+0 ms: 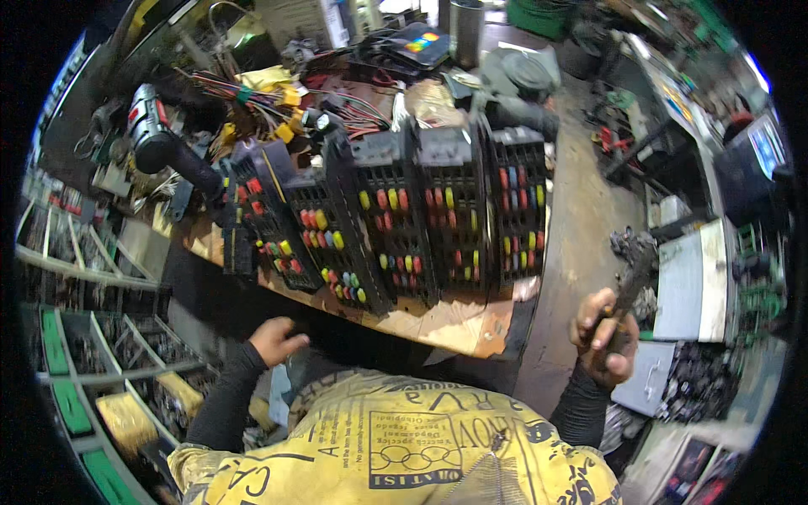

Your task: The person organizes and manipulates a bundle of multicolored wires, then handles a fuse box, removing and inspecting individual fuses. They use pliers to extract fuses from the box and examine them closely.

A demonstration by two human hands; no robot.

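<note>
My right hand (599, 332) is raised off the right end of the bench, its fingers wrapped round a long dark tool (637, 276). The tool points up and away; its kind cannot be made out. By the bench's near edge, my left hand (279, 340) hangs in the air with its fingers loosely apart and nothing in it. Between and beyond the hands stands a row of black fuse boxes (429, 231), dotted with red, yellow and blue blade fuses. They rest on a worn, brownish worktop (459, 324). Neither hand touches them.
A black and red power tool (151, 126) and bundled wires (252, 97) with yellow connectors lie at the back left. Divided bins (93, 337) of small parts line the left. To the right are a walkway (581, 202), a white box (692, 282) and a bin of black parts (699, 379).
</note>
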